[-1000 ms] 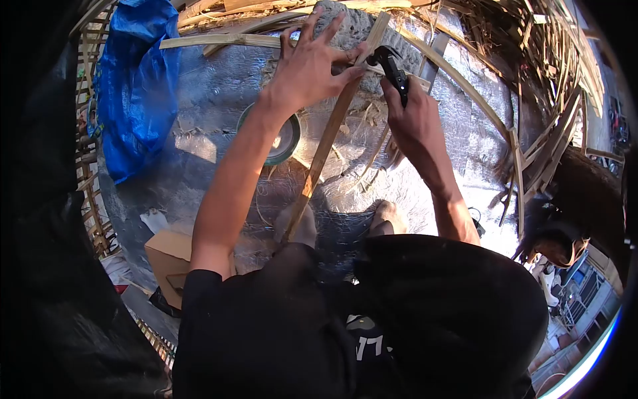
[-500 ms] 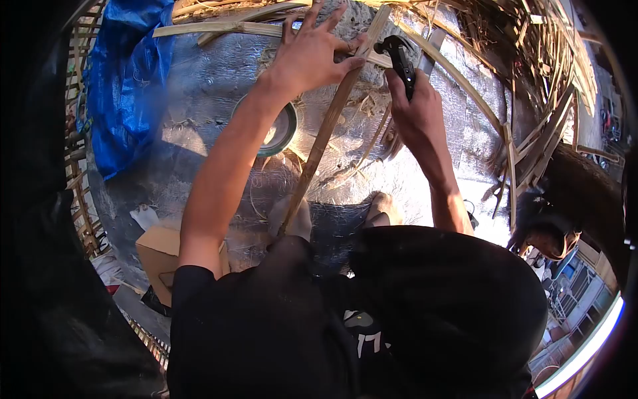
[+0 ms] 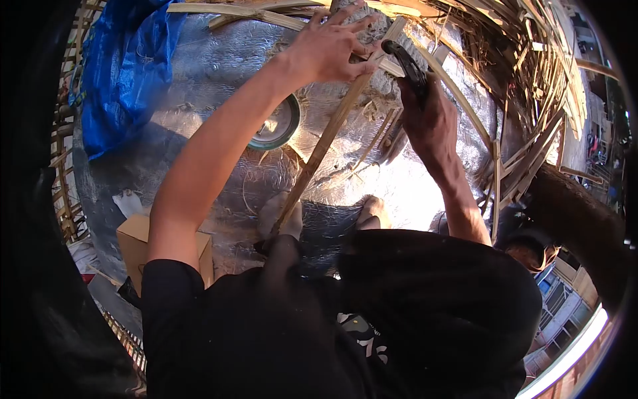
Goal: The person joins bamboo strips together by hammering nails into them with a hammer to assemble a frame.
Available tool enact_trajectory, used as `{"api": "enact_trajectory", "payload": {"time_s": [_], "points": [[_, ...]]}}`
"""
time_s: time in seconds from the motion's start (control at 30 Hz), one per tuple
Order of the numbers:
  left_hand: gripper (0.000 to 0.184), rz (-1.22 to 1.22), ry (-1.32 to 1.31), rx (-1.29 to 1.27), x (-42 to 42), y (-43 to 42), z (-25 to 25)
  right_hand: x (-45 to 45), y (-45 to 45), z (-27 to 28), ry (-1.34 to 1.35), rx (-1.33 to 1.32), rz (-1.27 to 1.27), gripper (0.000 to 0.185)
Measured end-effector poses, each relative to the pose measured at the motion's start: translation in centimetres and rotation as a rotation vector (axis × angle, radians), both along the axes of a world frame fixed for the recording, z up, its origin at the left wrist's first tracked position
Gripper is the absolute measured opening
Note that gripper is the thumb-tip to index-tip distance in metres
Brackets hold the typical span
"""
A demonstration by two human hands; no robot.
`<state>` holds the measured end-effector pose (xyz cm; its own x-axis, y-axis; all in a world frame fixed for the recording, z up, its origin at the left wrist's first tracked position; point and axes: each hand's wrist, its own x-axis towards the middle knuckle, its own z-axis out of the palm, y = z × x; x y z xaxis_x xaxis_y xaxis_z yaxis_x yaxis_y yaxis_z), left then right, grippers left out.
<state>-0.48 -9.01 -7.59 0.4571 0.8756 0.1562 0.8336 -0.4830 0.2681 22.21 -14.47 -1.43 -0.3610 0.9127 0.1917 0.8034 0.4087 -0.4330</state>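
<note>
A long flat wooden strip (image 3: 325, 136) runs diagonally from near my lap up to a rough grey block (image 3: 382, 30). My left hand (image 3: 332, 50) reaches to the strip's upper part, thumb and a fingertip at its edge, the other fingers spread over a crossing pale strip (image 3: 269, 16). In my right hand (image 3: 428, 110) is a black hammer-like tool (image 3: 409, 66), its head just right of the diagonal strip and apart from it. The fingers wrap round the handle, whose lower end is hidden.
A round green-rimmed dish (image 3: 292, 126) lies partly behind my left forearm. Blue tarp (image 3: 126, 73) hangs at the upper left, a cardboard box (image 3: 136, 233) stands lower left, and split wood strips (image 3: 531, 66) pile at the upper right. My feet rest on the foil sheet (image 3: 219, 50).
The view has shifted. My right hand and the tool have moved slightly right, and the tool's handle is tilted more. My left hand stays by the strip.
</note>
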Motion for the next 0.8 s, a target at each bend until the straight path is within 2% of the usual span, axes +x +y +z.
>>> {"api": "enact_trajectory", "payload": {"time_s": [0.07,0.1,0.17,0.2,0.33,0.37,0.5,0.6,0.7,0.77,0.8], "points": [[0.049,0.031,-0.042,0.017,0.2,-0.3,-0.1,0.2,-0.1,-0.5,-0.025,0.047,0.007,0.027],[0.049,0.030,-0.043,0.015,0.1,-0.3,0.3,0.0,0.4,-0.4,-0.221,-0.069,-0.053,0.027],[0.055,-0.023,-0.024,-0.238,-0.1,0.4,1.1,0.6,0.1,-1.0,-0.171,-0.011,-0.049,0.027],[0.055,-0.017,-0.031,-0.227,-0.2,0.8,1.4,0.8,0.6,-1.2,-0.117,0.058,-0.026,0.028],[0.060,0.022,-0.089,-0.204,-0.3,-0.4,0.9,1.0,0.5,-1.9,-0.195,0.037,-0.003,0.027],[0.059,0.024,-0.153,-0.181,-0.1,-0.4,0.7,1.3,1.1,-2.6,-0.131,-0.062,-0.019,0.025],[0.057,0.045,-0.051,-0.219,-0.1,-0.6,0.5,0.5,0.0,-0.9,0.017,0.015,-0.100,0.021],[0.055,0.062,-0.089,-0.154,0.2,-0.3,0.4,-0.6,-0.6,0.4,0.044,0.034,-0.004,0.022],[0.053,0.040,-0.147,-0.253,-0.4,-0.1,0.5,-1.0,-0.6,1.3,0.032,-0.032,-0.034,0.023],[0.053,-0.029,-0.136,-0.088,-0.2,0.6,-1.8,-1.1,-0.2,2.2,0.033,-0.078,-0.061,0.024],[0.053,-0.032,-0.139,-0.091,-0.1,0.4,-1.2,-1.2,0.1,2.8,-0.016,-0.161,-0.059,0.026]]}}
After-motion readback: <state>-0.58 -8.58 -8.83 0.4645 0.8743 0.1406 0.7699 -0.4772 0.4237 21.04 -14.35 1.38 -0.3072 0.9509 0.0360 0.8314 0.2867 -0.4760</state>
